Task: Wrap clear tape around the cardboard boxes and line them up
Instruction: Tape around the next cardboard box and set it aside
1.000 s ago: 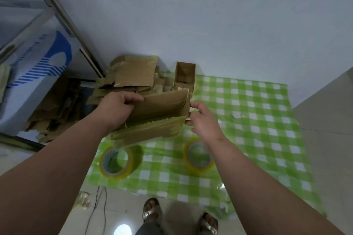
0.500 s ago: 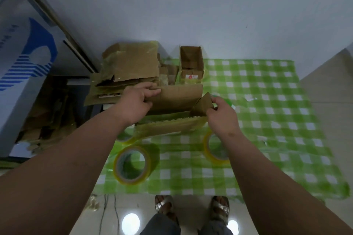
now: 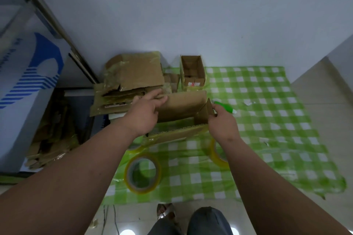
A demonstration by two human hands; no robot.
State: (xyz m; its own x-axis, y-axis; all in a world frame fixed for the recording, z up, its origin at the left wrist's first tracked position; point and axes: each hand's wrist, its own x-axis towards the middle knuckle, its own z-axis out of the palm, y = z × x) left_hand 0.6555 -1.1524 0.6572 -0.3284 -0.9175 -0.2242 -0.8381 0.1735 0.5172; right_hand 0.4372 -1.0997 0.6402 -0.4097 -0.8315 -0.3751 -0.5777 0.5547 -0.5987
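We look down on a green-and-white checked cloth [image 3: 267,120] spread against a pale wall [image 3: 191,14], with tiled floor [image 3: 324,85] beyond our right hand. Our left hand [image 3: 145,114] curls over the back panel of the cardboard box [image 3: 183,106] we are opening, while our right hand [image 3: 222,123] pinches its end flap. A smaller open box [image 3: 193,72] stands just beyond, a heap of flattened cardboard [image 3: 133,78] past our left hand. One tape roll [image 3: 142,173] lies nearer us beneath our left forearm, another [image 3: 218,154] under our right wrist. Since half a second ago, a green marker [image 3: 225,107] has come into view beside our right fingers, and the flap stands more upright.
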